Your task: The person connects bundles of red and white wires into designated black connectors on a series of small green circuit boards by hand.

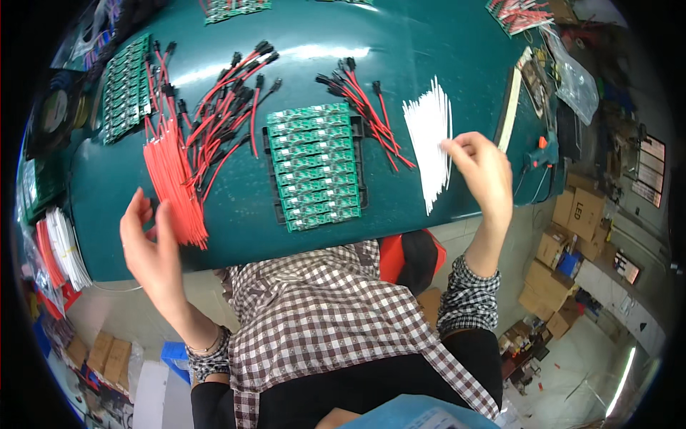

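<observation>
Dk green worktable is filling the upper mid area, its glossy top catching white glare twd the far side. Lt grey floor is showing below, L & R. Brown cardboard boxes are standing piled on the R, w/ a grey bench running alongside; more cartons are sitting lower L, nr a blue crate. Red/blk seat is poking out by the table's nr edge. Bright white strip is gleaming far lower R
</observation>
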`<state>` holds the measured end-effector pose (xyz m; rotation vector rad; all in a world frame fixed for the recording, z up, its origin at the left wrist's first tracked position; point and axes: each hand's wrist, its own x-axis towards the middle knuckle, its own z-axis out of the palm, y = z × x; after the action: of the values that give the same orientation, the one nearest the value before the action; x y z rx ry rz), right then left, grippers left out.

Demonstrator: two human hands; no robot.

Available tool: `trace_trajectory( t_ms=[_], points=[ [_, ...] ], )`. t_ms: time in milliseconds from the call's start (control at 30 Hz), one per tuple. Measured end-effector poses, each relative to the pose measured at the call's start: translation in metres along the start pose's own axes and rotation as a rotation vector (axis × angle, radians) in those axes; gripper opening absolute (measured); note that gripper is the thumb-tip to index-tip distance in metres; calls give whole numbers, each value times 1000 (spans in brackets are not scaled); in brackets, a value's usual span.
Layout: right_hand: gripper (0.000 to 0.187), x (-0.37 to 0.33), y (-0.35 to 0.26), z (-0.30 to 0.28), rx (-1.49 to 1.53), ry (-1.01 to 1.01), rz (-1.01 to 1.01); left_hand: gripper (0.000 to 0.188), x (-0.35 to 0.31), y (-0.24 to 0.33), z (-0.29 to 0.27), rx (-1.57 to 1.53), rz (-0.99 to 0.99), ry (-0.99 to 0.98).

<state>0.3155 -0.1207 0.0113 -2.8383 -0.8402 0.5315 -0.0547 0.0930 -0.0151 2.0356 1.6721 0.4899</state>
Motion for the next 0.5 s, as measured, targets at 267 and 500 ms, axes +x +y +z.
trace_trajectory(
  t_ms=[267, 500],
  points=[
    [27, 16, 10, 12, 327, -207, -36, 23, 34, -8, 6, -27, -122, -294],
    [21, 16, 36, 20, 665, -299, -11, 17, 42, -41, -1, -298, -154, -362]
  ],
)
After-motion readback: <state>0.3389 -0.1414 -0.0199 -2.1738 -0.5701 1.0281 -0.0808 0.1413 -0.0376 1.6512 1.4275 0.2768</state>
